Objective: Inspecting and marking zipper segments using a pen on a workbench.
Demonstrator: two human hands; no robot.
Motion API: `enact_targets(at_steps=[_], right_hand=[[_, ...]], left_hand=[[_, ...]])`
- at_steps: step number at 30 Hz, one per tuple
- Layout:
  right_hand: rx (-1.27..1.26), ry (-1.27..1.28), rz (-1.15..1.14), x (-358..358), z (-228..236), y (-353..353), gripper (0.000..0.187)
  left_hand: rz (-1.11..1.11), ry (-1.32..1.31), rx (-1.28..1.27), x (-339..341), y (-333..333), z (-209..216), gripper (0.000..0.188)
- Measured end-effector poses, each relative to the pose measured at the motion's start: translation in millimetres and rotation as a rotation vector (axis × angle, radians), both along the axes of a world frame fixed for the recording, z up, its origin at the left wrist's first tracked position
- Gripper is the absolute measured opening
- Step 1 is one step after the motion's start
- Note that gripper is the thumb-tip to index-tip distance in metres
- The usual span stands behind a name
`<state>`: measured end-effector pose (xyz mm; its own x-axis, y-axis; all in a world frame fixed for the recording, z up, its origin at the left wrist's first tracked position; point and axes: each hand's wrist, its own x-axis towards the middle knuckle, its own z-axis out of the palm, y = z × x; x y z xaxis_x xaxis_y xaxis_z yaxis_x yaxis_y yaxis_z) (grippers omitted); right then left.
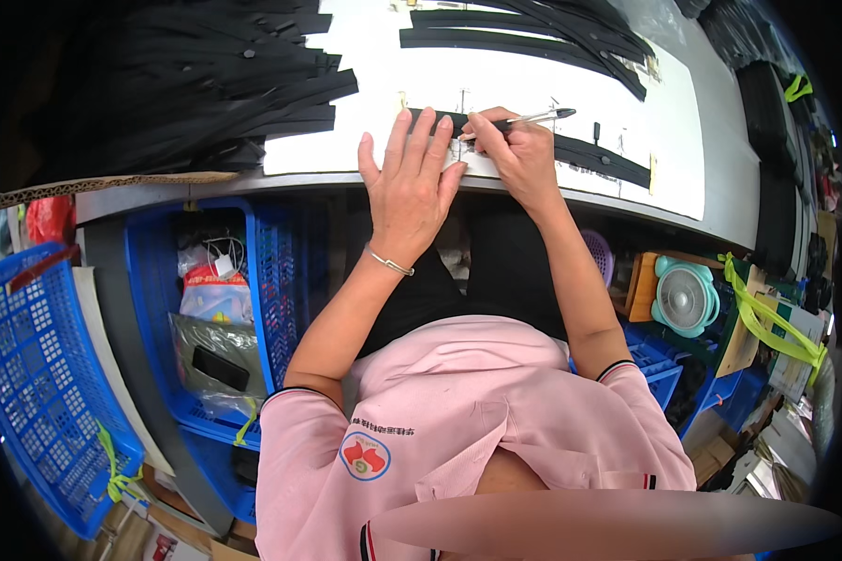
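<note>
My left hand [408, 192] lies flat with its fingers apart, the fingertips pressing the near black fabric strip [601, 159] onto a white sheet [365, 154] on the table. Close beside it, my right hand [526, 154] is closed round a pen [543, 117] with a clear barrel and dark end. The pen slants down to the left, and its tip is hidden near my fingers. The strip runs under both hands along the table's near edge. Small dark marks are drawn on the sheet around it.
A big pile of black strips [187, 84] covers the table's left side; more strips [496, 42] lie beyond my hands. Below the table at left stand blue plastic baskets [253, 309], one holding bags and a phone [220, 367]. A small turquoise fan [686, 296] is at lower right.
</note>
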<state>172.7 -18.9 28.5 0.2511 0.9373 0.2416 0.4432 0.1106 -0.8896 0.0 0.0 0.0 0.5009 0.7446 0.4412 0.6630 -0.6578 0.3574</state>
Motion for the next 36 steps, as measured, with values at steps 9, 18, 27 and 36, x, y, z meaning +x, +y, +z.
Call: enact_targets(at_steps=[9,18,27,36], right_hand=[[0.048,0.219,-0.174,18,10,-19,0.024],[0.082,-0.136,-0.402,73,-6,-45,0.027],[0.120,-0.179,-0.398,74,-10,-43,0.028],[0.163,-0.186,-0.396,69,-12,-42,0.026]], left_hand=[[-0.004,0.047,0.029,-1,1,0,0.055],[-0.012,0.044,0.020,-1,0,2,0.055],[-0.019,0.021,0.002,10,-5,14,0.054],[-0.264,-0.371,-0.142,92,-4,21,0.023]])
